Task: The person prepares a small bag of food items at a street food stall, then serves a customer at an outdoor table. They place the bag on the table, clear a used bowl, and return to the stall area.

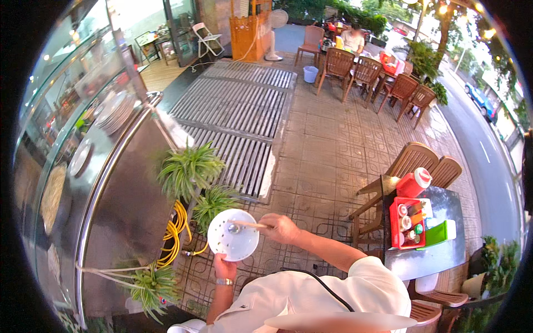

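Note:
A white bowl (pixel 245 247) is tilted in front of my chest, its inside facing the camera, with small dark bits scattered over it. My left hand (pixel 225 266), with a metal watch on the wrist, grips the bowl's lower rim. The fingers of my right hand (pixel 278 228) are closed on a light brown stick-like utensil (pixel 245 224), perhaps chopsticks. Its far end reaches over the bowl, beside a shiny rounded spot that may be a spoon. The utensil's exact tip is hard to make out.
Left stands a steel counter (pixel 120 200) with stacked plates (pixel 114 114), potted spider plants (pixel 190 168) and a coiled yellow hose (pixel 177 233). Right is a table (pixel 420 264) with a red condiment basket (pixel 408 245) and chairs (pixel 414 160). A person (pixel 354 39) sits at the far tables.

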A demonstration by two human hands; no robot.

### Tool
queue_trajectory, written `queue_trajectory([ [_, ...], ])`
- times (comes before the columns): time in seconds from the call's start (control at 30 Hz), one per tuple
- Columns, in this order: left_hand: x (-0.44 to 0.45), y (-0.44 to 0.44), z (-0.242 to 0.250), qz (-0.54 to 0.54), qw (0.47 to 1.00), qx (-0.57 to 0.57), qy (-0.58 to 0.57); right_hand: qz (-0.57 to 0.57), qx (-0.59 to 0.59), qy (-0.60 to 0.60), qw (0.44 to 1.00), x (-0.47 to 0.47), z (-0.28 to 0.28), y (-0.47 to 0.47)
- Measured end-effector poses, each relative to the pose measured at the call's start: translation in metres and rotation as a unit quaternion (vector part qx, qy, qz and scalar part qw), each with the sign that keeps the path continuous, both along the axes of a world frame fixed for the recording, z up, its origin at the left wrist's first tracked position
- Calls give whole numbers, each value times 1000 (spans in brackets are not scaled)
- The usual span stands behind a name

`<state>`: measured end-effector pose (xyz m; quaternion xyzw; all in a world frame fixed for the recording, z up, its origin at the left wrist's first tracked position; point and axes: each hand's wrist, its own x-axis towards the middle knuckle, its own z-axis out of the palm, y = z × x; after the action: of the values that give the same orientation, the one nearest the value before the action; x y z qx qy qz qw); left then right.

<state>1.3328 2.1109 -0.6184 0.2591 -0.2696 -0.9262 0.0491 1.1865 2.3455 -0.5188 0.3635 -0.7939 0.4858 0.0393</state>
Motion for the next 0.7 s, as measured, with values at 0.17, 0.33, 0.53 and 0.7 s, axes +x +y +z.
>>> queue_trajectory([
  [0.17, -136, 25, 13, -110, 993, -20, 21, -230, -4, -64, 971, -78, 15, 74],
  [0.33, -264, 66, 13, -171, 984, 7, 45, -397, -49, -237, 885, -155, 4, 153],
  [0.53, -407, 117, 13, -261, 965, -12, 20, -548, -77, -294, 779, -212, -5, 238],
  [0.7, -535, 173, 15, -352, 935, 2, 41, -614, -195, -301, 703, -260, -21, 305],
])
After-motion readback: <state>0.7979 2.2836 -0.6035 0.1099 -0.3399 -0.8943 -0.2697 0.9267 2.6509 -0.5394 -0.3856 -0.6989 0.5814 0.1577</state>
